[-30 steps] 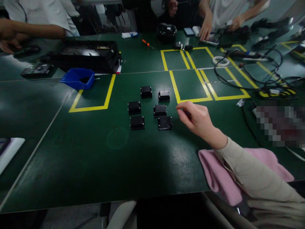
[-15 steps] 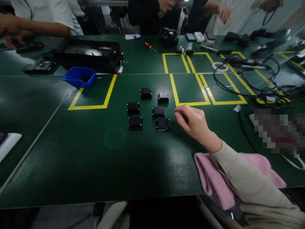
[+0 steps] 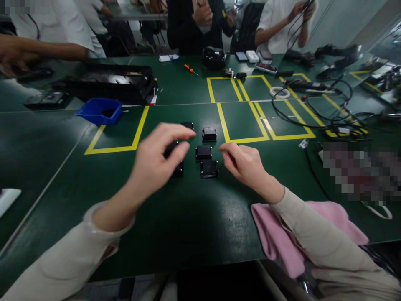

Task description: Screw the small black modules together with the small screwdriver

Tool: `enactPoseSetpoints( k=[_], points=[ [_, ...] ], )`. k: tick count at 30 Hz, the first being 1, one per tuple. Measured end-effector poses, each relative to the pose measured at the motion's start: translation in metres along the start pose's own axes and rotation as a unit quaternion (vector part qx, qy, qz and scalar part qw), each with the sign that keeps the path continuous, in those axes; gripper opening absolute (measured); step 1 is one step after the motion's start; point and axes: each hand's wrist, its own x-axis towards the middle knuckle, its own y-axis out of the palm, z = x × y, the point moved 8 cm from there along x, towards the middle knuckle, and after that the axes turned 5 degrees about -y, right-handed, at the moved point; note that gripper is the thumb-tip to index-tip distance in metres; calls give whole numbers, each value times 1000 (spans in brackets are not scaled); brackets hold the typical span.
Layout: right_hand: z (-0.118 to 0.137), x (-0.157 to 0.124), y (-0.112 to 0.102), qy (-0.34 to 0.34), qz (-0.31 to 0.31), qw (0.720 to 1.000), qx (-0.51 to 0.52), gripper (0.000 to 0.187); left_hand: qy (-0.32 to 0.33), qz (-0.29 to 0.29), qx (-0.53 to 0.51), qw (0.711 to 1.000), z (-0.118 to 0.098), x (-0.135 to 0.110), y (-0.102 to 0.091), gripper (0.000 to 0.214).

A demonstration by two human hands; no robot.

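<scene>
- Dark green is the table (image 3: pixel 219 225), marked with strips of yellow tape (image 3: pixel 109 150).
- Small black boxes (image 3: pixel 203 153) with bright metal pins at the corners lie in its middle, between the two hands. Three make a loose row beside the right hand; others are partly hidden behind the left hand. Their tops are flat and closed, so the inside cannot be seen.
- The left hand (image 3: pixel 155 156), a little blurred, is above the left boxes. Its thumb and index finger are curved, with the tips a small space apart, and I see nothing between them.
- The right hand (image 3: pixel 242 163) is just beside the nearer right boxes, fingers bent inward. I cannot tell if its thumb and index finger meet.
- The blue plastic bin (image 3: pixel 90 113) is at the left, over the end of one tape frame; something dark lies inside it, too unclear to name.
- Behind this bin is a long black open case (image 3: pixel 125 93); in it show a grey shiny surface and a small yellowish piece (image 3: pixel 134 74).
- A pink cloth (image 3: pixel 282 234) lies under the right sleeve (image 3: pixel 326 230), and an orange-handled screwdriver (image 3: pixel 189 68) lies toward the far edge.
</scene>
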Motion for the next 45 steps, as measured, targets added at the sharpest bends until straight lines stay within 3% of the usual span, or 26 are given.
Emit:
enactPoseSetpoints(
  k=[4, 6, 8, 12, 15, 18, 20, 23, 30, 37, 45],
  points=[
    [-2, 1, 1, 13, 8, 1000, 1, 23, 43, 141, 47, 988, 1, -25, 83, 42],
    [-3, 0, 2, 17, 7, 1000, 2, 23, 33, 172, 71, 982, 7, -36, 108, 47],
    [-4, -1, 2, 16, 4, 1000, -2, 24, 24, 179, 82, 980, 11, -41, 119, 46],
    [-1, 4, 4, 12, 50, 999, -11, 32, 24, 156, 79, 984, 12, -42, 120, 42],
    [1, 16, 10, 23, 157, 987, -25, 41, 25, 136, 74, 988, 13, -42, 119, 41],
    [1, 31, 17, 50, 279, 958, -40, 44, 24, 129, 71, 989, 14, -43, 120, 38],
    [1, 41, 20, 60, 320, 944, -48, 42, 24, 127, 70, 989, 15, -43, 121, 38],
    [1, 49, 24, 63, 322, 944, -35, 41, 28, 122, 69, 990, 15, -44, 121, 39],
    [-7, 37, 30, 108, 300, 948, -5, 43, 33, 119, 67, 990, 14, -45, 122, 39],
    [-9, 44, 30, 96, 304, 948, -3, 35, 28, 122, 62, 990, 15, -47, 123, 39],
    [-20, 23, 22, 134, 249, 959, 33, 37, 21, 124, 36, 991, 15, -47, 122, 42]
  ],
)
